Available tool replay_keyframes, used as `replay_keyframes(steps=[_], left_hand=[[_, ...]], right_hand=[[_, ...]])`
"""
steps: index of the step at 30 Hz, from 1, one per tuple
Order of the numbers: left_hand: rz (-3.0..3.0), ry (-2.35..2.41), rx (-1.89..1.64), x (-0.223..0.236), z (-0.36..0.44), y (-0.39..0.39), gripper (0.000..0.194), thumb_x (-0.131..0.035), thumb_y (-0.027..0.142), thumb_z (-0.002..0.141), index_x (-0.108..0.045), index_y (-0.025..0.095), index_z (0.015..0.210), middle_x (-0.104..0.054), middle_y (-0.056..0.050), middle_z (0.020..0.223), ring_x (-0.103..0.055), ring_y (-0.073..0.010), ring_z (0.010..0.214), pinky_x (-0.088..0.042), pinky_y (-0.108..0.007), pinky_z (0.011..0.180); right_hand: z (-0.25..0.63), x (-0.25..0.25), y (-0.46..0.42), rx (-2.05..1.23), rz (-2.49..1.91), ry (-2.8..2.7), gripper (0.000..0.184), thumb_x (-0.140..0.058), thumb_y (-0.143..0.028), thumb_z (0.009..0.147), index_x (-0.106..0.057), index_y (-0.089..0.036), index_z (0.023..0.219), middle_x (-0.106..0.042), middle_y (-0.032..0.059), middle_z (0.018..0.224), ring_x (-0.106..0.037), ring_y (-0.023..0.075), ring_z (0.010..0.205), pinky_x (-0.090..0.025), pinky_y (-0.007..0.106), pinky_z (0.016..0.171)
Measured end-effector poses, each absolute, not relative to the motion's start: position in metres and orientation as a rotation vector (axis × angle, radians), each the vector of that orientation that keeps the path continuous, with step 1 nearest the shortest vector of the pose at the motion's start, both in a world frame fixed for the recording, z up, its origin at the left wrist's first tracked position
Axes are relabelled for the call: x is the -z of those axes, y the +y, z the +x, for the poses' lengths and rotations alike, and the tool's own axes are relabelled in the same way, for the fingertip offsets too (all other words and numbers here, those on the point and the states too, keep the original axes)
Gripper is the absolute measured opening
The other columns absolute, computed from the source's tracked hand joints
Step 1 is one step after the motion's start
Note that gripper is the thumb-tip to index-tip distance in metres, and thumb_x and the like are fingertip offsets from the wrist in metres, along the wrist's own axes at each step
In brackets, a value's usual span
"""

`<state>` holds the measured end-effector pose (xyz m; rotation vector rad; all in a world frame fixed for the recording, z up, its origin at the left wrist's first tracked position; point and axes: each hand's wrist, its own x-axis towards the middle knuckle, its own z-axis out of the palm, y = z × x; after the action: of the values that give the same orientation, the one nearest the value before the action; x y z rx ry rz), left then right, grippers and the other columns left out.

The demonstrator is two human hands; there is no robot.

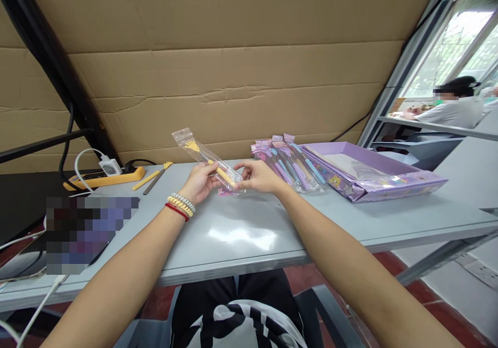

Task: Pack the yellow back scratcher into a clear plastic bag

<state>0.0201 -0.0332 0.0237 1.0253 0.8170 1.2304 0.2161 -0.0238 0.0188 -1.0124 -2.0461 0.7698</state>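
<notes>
A yellow back scratcher with a hand-shaped head (221, 171) lies inside a clear plastic bag (201, 151), tilted with its head up and to the left. My left hand (199, 182) is closed around the middle of the bag, thumb on top. At the lower right end, my right hand (259, 176) pinches the bag. Below the bag, a bit of pink packaging (227, 192) shows on the table. Right of my right hand lie several bagged back scratchers (293, 166) in pink, blue and purple.
An open purple box (389, 187) stands at the right, with clear plastic inside. To the left lie a yellow stick (146, 180) and a yellow-headed metal rod (157, 178), beside an orange power strip (105, 178). Cardboard (233, 68) walls the back. A person (453, 107) sits far right.
</notes>
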Motion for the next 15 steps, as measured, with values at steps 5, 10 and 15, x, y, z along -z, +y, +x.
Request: replay_keyframes(steps=[5,10,15], left_hand=[[1.085,0.82,-1.148,-0.0221,0.0175,-0.0319,0.018,-0.067,0.012,0.075,-0.054,0.015,0.087,-0.07,-0.008,0.076,-0.067,-0.0186,0.059,-0.057,-0.03,0.053],[1.127,0.84,-1.084,-0.0223,0.0179,-0.0345,0.033,-0.072,0.01,0.068,-0.052,0.015,0.093,-0.071,-0.01,0.079,-0.07,-0.0224,0.064,-0.06,-0.035,0.06],[1.15,0.848,-1.068,-0.0238,0.0206,-0.0386,0.039,-0.072,0.008,0.068,-0.05,0.015,0.1,-0.072,-0.011,0.082,-0.071,-0.0252,0.068,-0.06,-0.037,0.062]], right_hand=[[0.215,-0.0196,-0.0248,-0.7,-1.045,-2.089,0.058,-0.085,-0.039,0.055,-0.063,-0.013,0.103,-0.055,-0.0055,0.061,-0.05,0.0116,0.058,-0.033,0.023,0.057],[0.2155,-0.0196,-0.0249,-0.675,-1.053,-2.102,0.055,-0.083,-0.034,0.059,-0.062,-0.012,0.105,-0.055,-0.0051,0.062,-0.05,0.0116,0.058,-0.035,0.024,0.058],[0.2147,-0.0207,-0.0249,-0.661,-1.06,-2.089,0.049,-0.081,-0.028,0.063,-0.062,-0.012,0.106,-0.056,-0.005,0.062,-0.051,0.0118,0.058,-0.038,0.024,0.059]])
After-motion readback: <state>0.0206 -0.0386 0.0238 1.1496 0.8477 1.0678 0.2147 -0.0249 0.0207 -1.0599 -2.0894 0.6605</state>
